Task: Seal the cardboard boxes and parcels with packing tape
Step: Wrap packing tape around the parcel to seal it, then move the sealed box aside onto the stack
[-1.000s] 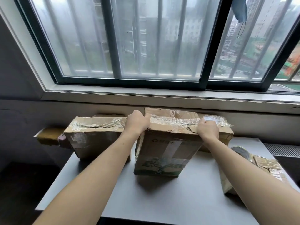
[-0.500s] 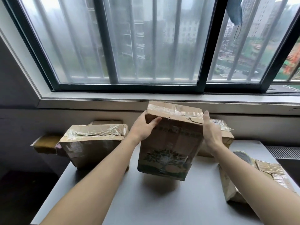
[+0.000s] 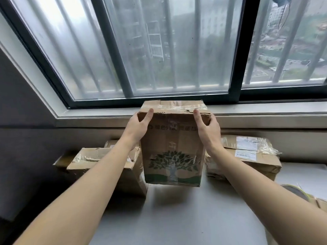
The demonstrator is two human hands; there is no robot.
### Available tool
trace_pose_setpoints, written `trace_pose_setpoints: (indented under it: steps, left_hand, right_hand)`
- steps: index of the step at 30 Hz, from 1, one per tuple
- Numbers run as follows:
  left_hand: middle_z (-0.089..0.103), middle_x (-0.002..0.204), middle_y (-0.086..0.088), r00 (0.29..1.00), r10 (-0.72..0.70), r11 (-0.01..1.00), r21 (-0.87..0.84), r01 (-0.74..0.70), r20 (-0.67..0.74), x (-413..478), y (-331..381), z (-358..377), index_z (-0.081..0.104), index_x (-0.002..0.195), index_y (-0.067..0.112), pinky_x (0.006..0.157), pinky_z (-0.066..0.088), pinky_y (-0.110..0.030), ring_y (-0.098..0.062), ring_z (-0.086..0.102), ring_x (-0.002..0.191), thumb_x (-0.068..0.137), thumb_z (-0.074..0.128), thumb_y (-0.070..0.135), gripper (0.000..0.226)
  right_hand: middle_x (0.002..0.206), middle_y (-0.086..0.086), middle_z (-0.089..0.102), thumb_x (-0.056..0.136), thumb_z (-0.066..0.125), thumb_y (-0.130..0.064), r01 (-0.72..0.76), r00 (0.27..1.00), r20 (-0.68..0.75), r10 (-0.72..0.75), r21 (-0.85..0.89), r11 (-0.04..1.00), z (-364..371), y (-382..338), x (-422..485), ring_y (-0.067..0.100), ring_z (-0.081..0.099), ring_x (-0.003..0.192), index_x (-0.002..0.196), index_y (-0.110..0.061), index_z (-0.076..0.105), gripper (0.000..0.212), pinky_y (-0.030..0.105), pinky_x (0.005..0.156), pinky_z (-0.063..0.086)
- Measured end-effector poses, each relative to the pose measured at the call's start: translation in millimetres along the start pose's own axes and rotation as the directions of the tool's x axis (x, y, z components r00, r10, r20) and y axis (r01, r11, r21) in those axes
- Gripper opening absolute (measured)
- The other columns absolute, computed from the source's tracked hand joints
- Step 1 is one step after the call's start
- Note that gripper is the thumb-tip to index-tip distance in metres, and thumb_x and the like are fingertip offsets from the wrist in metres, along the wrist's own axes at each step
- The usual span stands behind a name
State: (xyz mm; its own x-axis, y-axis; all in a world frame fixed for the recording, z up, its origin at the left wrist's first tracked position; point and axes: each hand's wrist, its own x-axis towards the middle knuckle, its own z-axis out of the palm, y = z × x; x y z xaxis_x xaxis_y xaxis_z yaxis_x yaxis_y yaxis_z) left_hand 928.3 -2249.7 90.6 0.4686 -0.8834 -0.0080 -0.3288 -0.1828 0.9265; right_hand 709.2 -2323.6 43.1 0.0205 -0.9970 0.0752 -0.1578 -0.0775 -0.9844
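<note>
A tall cardboard box (image 3: 172,149) with a green tree print hangs in the air above the grey table (image 3: 185,213), its top seam covered with clear tape. My left hand (image 3: 137,129) grips its upper left side, thumb across the front face. My right hand (image 3: 208,129) grips the upper right side the same way. A roll of packing tape (image 3: 294,191) lies at the table's right edge, partly cut off by my right forearm.
A taped cardboard box (image 3: 106,167) stands at the left of the table. Another taped parcel with a white label (image 3: 251,156) lies at the right by the wall. A window sill and barred window run behind them. More cardboard (image 3: 318,204) shows at the far right.
The tree-print box went from standing on the table to being lifted clear of it and raised toward the window. Both hands shifted from its top to its sides.
</note>
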Motion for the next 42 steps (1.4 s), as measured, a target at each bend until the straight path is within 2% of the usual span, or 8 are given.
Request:
trace_pose_setpoints:
  steps: [8,16,19,24,28,33,37,42]
  left_hand:
    - [0.057,0.138,0.007,0.995,-0.097,0.993,-0.076,0.095,-0.031,45.1,-37.5,-11.3,0.048,0.142,0.029,0.112,0.039,-0.042,-0.015,0.05,0.129,0.075,0.058,0.068,0.079]
    - [0.057,0.133,0.01,0.993,-0.113,0.994,-0.005,0.114,0.021,75.1,-62.2,-26.6,0.052,0.135,0.022,0.097,0.044,-0.028,-0.012,0.053,0.122,0.097,0.056,0.029,0.038]
    - [0.051,0.138,0.007,0.991,-0.133,0.991,-0.001,0.133,0.0,82.9,-73.6,-38.9,0.039,0.149,0.018,0.108,0.04,-0.036,-0.016,0.048,0.129,0.096,0.058,0.027,0.057]
    - [0.051,0.143,0.005,0.989,-0.145,0.986,0.083,0.142,0.03,93.1,-82.2,-57.5,0.039,0.149,0.021,0.107,0.04,-0.036,-0.016,0.049,0.127,0.1,0.052,0.029,0.052]
    - [0.04,0.151,0.005,0.999,-0.049,0.975,0.218,0.049,-0.007,96.5,-79.9,-59.3,0.03,0.154,0.018,0.115,0.032,-0.037,-0.017,0.039,0.136,0.101,0.049,0.025,0.056]
    - [0.045,0.151,0.002,0.98,0.2,0.892,0.41,-0.191,0.021,99.5,-72.3,-54.0,0.045,0.145,0.018,0.119,0.028,-0.047,-0.016,0.037,0.141,0.099,0.052,0.024,0.048]
    - [0.052,0.143,0.004,0.949,0.31,0.88,0.361,-0.309,0.057,99.8,-62.4,-43.3,0.052,0.139,0.02,0.117,0.031,-0.045,-0.014,0.043,0.135,0.097,0.053,0.025,0.042]
    - [0.058,0.135,0.001,0.891,0.429,0.846,0.282,-0.453,0.145,91.0,-46.6,-21.4,0.058,0.133,0.014,0.111,0.033,-0.025,-0.012,0.048,0.129,0.098,0.054,0.019,0.035]
  right_hand:
    - [0.158,0.002,0.037,0.087,0.059,-0.067,0.029,0.993,0.111,-0.029,-0.001,1.0,30.0,13.6,26.5,0.019,0.031,0.146,0.157,-0.022,0.029,0.088,0.036,0.117,0.027]
    - [0.162,-0.001,0.03,0.096,0.055,-0.056,-0.005,0.984,0.179,0.017,-0.068,0.998,63.9,34.9,37.8,0.016,0.03,0.148,0.159,-0.017,0.024,0.08,0.033,0.121,0.025]
    - [0.161,0.0,0.034,0.1,0.052,-0.052,-0.005,0.98,0.198,0.024,-0.097,0.995,78.7,38.8,39.2,0.017,0.033,0.147,0.157,-0.014,0.029,0.072,0.035,0.121,0.027]
    - [0.151,-0.005,0.048,0.101,0.051,-0.047,0.029,0.985,0.173,-0.004,-0.143,0.989,103.4,35.6,39.5,0.015,0.045,0.137,0.153,-0.014,0.039,0.063,0.032,0.115,0.036]
    - [0.129,-0.013,0.053,0.099,0.055,-0.045,0.03,0.992,0.128,-0.009,-0.161,0.987,112.6,30.7,40.0,0.011,0.053,0.121,0.147,-0.018,0.045,0.056,0.029,0.103,0.043]
    - [0.142,0.002,0.055,0.098,0.058,-0.043,-0.002,0.999,0.053,0.012,-0.18,0.984,110.8,28.7,36.8,0.012,0.053,0.12,0.149,-0.016,0.042,0.059,0.025,0.098,0.039]
    - [0.149,0.005,0.049,0.098,0.057,-0.044,-0.005,1.0,0.012,0.008,-0.22,0.976,103.7,22.4,32.9,0.02,0.048,0.134,0.151,-0.015,0.04,0.062,0.034,0.109,0.04]
    - [0.139,0.005,0.057,0.099,0.057,-0.04,-0.014,0.998,-0.059,0.0,-0.25,0.968,89.2,13.9,19.9,0.019,0.055,0.126,0.145,-0.015,0.048,0.053,0.035,0.105,0.044]
